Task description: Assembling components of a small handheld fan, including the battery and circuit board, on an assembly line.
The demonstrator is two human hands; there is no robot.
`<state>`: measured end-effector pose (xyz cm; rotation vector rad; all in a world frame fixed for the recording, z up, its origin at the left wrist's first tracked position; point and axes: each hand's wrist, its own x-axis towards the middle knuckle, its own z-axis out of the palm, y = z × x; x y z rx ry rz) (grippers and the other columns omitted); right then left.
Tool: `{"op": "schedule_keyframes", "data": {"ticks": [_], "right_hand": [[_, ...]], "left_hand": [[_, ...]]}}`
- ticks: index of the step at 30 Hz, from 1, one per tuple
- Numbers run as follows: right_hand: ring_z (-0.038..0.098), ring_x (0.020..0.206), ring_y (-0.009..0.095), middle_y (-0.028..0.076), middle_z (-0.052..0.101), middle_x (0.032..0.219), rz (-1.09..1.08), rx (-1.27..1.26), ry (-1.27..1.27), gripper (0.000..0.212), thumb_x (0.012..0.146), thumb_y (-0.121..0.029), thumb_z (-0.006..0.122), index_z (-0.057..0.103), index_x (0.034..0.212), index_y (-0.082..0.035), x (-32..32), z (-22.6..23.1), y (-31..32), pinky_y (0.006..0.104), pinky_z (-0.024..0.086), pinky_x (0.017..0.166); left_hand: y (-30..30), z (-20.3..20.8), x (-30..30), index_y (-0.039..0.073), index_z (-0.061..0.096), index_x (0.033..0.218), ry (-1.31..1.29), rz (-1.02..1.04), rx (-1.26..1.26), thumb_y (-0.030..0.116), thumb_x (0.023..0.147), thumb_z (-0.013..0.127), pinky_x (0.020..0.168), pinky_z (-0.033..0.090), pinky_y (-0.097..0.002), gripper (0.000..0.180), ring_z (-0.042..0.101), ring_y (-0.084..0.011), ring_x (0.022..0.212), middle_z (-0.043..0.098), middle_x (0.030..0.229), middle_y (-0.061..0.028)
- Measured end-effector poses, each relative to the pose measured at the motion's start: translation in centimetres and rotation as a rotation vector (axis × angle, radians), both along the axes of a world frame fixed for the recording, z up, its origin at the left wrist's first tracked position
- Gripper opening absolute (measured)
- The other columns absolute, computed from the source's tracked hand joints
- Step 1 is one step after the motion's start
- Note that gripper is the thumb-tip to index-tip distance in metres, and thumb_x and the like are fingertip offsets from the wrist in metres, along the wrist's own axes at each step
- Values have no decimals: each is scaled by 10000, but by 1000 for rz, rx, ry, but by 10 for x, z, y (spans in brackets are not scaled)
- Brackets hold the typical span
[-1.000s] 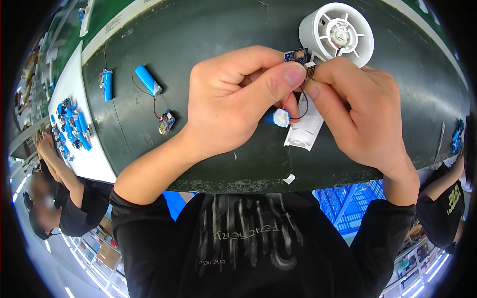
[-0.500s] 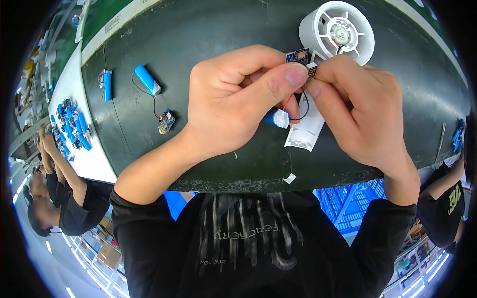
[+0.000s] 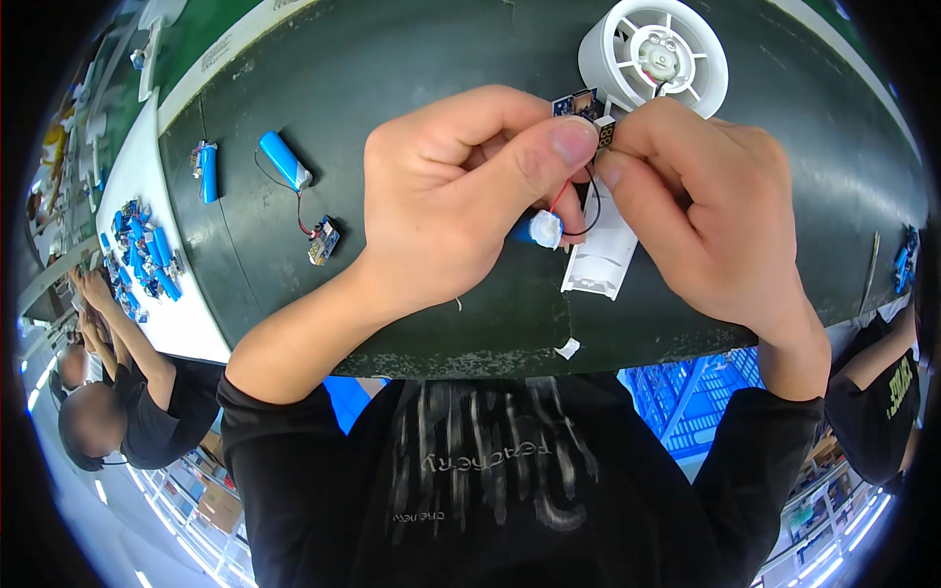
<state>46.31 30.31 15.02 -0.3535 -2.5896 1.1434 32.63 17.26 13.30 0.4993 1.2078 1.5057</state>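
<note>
Progress, as I judge it: part-way, with the blue cell carrying its red lead and black lead up toward the circuit board, while both sit outside the open white channel below the fan unit. My left hand clamps the board between thumb and fingers, above the desk right of centre, nearer its far edge; my right hand has thumb and forefinger close together beside it, grip unclear. Board appearance: small, dark blue, tilted, partly covered, white-sided digit display exposed.
</note>
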Motion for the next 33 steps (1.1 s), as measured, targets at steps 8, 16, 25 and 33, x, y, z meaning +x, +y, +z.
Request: {"op": "schedule_keyframes", "data": {"ticks": [8,16,25,33], "right_hand": [[459,420,191,61,453,504,6,-5,-44,102,811,-15,629,551,747,-29,4,9,12,301,326,426],[470,445,226,68,478,534,23,36,-14,101,807,-26,630,548,749,-35,3,9,9,321,353,443],[486,450,223,73,498,547,28,22,-44,94,814,-35,635,557,761,-31,4,20,17,314,365,448],[567,499,212,90,584,617,-7,5,-59,60,838,-88,652,642,837,-29,3,22,28,288,402,466]], "left_hand": [[9,8,8,-65,626,856,16,3,26,80,920,626,542,517,-237,159,652,-125,623,648,726,-82],[6,9,11,-64,618,869,37,16,36,83,925,619,532,501,-228,157,653,-124,623,655,752,-92],[12,15,13,-72,602,874,46,14,90,81,940,595,527,497,-238,167,648,-137,616,650,767,-105],[20,22,7,-83,594,909,-51,35,61,123,968,553,518,498,-270,219,645,-172,595,632,782,-121]]}}
